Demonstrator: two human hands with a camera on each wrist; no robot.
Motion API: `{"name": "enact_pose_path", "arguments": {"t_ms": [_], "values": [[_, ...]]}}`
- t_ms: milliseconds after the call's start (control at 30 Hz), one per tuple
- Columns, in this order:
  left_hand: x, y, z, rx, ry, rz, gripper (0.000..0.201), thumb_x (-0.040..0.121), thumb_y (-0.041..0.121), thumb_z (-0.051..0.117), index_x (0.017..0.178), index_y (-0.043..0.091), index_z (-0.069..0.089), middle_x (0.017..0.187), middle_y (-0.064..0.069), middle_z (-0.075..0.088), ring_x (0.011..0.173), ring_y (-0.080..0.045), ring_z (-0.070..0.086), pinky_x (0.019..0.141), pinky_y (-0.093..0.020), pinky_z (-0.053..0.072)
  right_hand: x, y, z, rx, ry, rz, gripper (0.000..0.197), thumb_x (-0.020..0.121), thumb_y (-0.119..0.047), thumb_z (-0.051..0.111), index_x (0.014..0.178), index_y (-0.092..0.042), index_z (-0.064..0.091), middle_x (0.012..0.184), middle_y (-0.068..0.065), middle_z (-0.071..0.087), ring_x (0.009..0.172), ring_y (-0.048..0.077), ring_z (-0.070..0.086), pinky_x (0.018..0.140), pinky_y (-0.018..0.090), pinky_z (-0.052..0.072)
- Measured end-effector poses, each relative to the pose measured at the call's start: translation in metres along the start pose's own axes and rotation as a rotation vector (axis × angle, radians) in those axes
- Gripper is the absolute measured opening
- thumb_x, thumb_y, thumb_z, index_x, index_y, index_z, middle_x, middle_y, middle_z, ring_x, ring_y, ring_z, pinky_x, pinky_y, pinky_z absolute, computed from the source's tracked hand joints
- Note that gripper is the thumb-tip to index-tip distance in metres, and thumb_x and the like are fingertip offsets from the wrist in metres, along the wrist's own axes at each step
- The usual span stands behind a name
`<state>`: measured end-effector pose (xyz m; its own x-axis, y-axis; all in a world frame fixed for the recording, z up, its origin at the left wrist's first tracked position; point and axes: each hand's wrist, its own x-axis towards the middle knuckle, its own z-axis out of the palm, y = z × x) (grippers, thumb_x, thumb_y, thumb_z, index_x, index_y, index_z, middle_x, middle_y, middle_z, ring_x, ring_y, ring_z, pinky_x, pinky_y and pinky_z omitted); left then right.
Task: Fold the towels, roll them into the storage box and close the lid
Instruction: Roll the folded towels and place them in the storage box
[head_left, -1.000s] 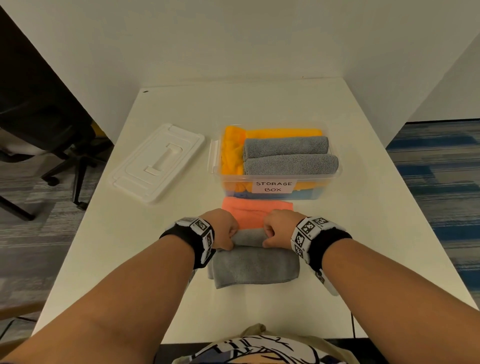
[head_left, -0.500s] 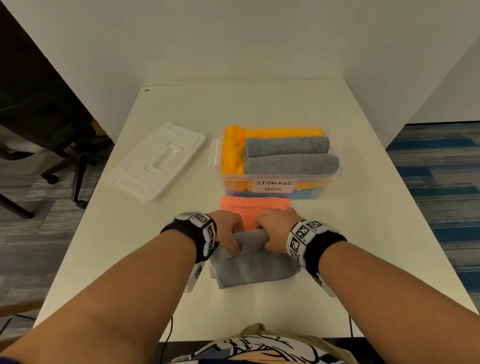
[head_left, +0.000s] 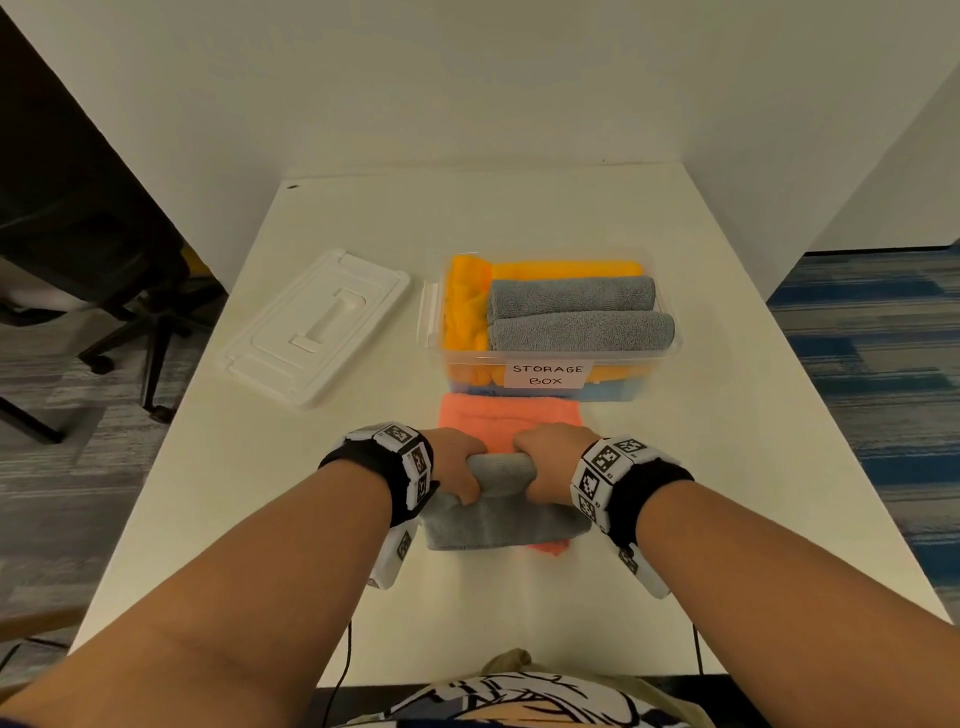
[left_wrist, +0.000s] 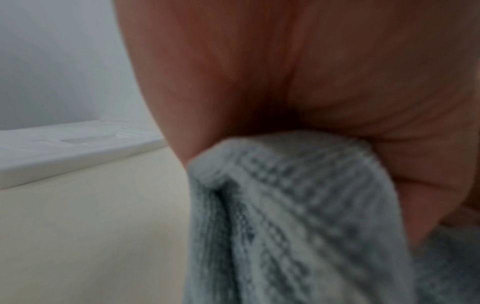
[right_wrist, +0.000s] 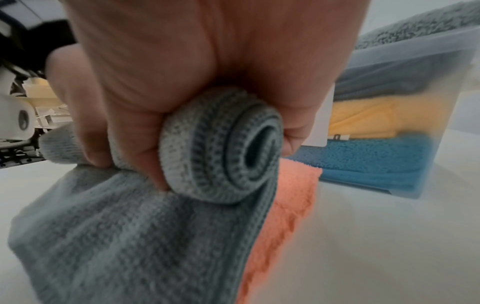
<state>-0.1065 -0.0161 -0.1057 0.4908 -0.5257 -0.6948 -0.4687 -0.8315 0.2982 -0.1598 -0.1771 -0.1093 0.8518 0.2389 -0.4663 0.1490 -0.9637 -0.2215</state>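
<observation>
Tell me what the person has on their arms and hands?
Both arms are bare, with no sleeves or gloves. Each wrist wears a black band carrying blocky white boxes printed with black-and-white square patterns. A white piece hangs under each wrist. The left hand and right hand wear nothing.

**Three camera views of one counter**

The head camera looks forward and down over the white counter (head_left: 675, 519). Each wrist camera sits very close behind its hand, low to the surface, facing forward along it. All three share the partly rolled grey microfibre towel (head_left: 498, 519) (left_wrist: 298, 226) (right_wrist: 155, 236).
</observation>
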Motion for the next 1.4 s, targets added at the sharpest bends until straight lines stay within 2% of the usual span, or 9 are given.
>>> {"name": "enact_pose_path", "arguments": {"t_ms": [100, 267, 433, 600, 700, 933, 1167, 1300, 1400], "values": [[-0.003, -0.002, -0.005, -0.086, -0.006, -0.013, 0.035, 0.081, 0.029, 0.070, 0.109, 0.015, 0.057, 0.095, 0.001, 0.056, 0.087, -0.016, 0.053, 0.062, -0.021, 0.041, -0.001, 0.002, -0.002, 0.035, 0.045, -0.016, 0.016, 0.080, -0.021, 0.060, 0.091, -0.020, 0.048, 0.090, 0.003, 0.055, 0.081, 0.025, 0.055, 0.071, 0.033, 0.049], [-0.004, -0.007, -0.011, -0.181, -0.023, -0.050, 0.027, 0.081, 0.035, 0.071, 0.089, 0.022, 0.049, 0.082, 0.006, 0.052, 0.077, -0.015, 0.051, 0.060, -0.024, 0.040, -0.007, 0.008, -0.003, -0.041, 0.136, -0.004, 0.020, 0.085, -0.023, 0.055, 0.103, -0.020, 0.045, 0.083, 0.003, 0.056, 0.071, 0.025, 0.051, 0.061, 0.031, 0.041], [-0.003, -0.007, -0.010, -0.061, 0.222, -0.008, 0.038, 0.074, 0.018, 0.070, 0.067, 0.023, 0.033, 0.070, 0.007, 0.042, 0.068, -0.015, 0.043, 0.053, -0.023, 0.031, -0.014, 0.003, -0.014, -0.094, 0.163, -0.008, 0.029, 0.084, -0.030, 0.057, 0.109, -0.023, 0.044, 0.093, 0.001, 0.063, 0.083, 0.027, 0.061, 0.066, 0.029, 0.038], [-0.006, -0.007, -0.017, -0.041, 0.369, 0.036, 0.038, 0.073, 0.010, 0.065, 0.065, 0.023, 0.030, 0.065, 0.007, 0.041, 0.067, -0.017, 0.042, 0.052, -0.024, 0.030, -0.010, 0.005, -0.022, 0.265, -0.007, 0.072, 0.042, 0.077, -0.047, 0.069, 0.095, -0.021, 0.041, 0.085, -0.002, 0.054, 0.075, 0.016, 0.051, 0.058, 0.027, 0.036], [-0.009, -0.005, -0.021, -0.035, 0.402, 0.038, 0.035, 0.075, 0.010, 0.063, 0.067, 0.021, 0.031, 0.063, 0.008, 0.040, 0.059, -0.012, 0.040, 0.050, -0.021, 0.030, -0.005, 0.007, -0.024, 0.314, -0.044, 0.095, 0.043, 0.073, -0.044, 0.075, 0.084, -0.022, 0.041, 0.082, -0.004, 0.050, 0.073, 0.014, 0.049, 0.060, 0.028, 0.036], [-0.013, -0.004, -0.047, -0.117, 0.404, 0.063, 0.040, 0.070, 0.015, 0.069, 0.071, 0.026, 0.030, 0.070, 0.007, 0.042, 0.069, -0.016, 0.039, 0.055, -0.025, 0.032, -0.002, 0.021, -0.051, 0.326, 0.057, 0.092, 0.044, 0.072, -0.033, 0.074, 0.103, -0.024, 0.044, 0.093, 0.001, 0.057, 0.082, 0.020, 0.056, 0.065, 0.030, 0.044], [-0.027, 0.006, -0.102, -0.237, 0.403, 0.074, 0.045, 0.075, 0.016, 0.070, 0.112, 0.025, 0.047, 0.083, -0.003, 0.056, 0.066, -0.019, 0.054, 0.057, -0.031, 0.048, -0.009, 0.043, -0.111, 0.352, 0.237, 0.050, 0.037, 0.072, -0.028, 0.075, 0.101, -0.031, 0.053, 0.098, -0.004, 0.060, 0.090, 0.018, 0.058, 0.077, 0.033, 0.048], [-0.023, 0.019, -0.125, -0.228, 0.475, 0.083, 0.037, 0.078, 0.013, 0.065, 0.111, 0.020, 0.052, 0.076, 0.000, 0.051, 0.060, -0.014, 0.051, 0.050, -0.027, 0.049, -0.008, 0.057, -0.134, 0.323, 0.297, 0.048, 0.032, 0.077, -0.029, 0.072, 0.103, -0.030, 0.053, 0.093, -0.004, 0.059, 0.087, 0.019, 0.057, 0.075, 0.033, 0.047], [-0.015, 0.026, -0.142, -0.199, 0.521, 0.098, 0.033, 0.080, 0.013, 0.063, 0.111, 0.019, 0.054, 0.081, 0.001, 0.052, 0.072, -0.020, 0.054, 0.054, -0.025, 0.048, -0.005, 0.068, -0.148, 0.289, 0.365, 0.051, 0.031, 0.080, -0.027, 0.070, 0.108, -0.026, 0.056, 0.093, -0.004, 0.060, 0.088, 0.019, 0.056, 0.073, 0.029, 0.043]]}}
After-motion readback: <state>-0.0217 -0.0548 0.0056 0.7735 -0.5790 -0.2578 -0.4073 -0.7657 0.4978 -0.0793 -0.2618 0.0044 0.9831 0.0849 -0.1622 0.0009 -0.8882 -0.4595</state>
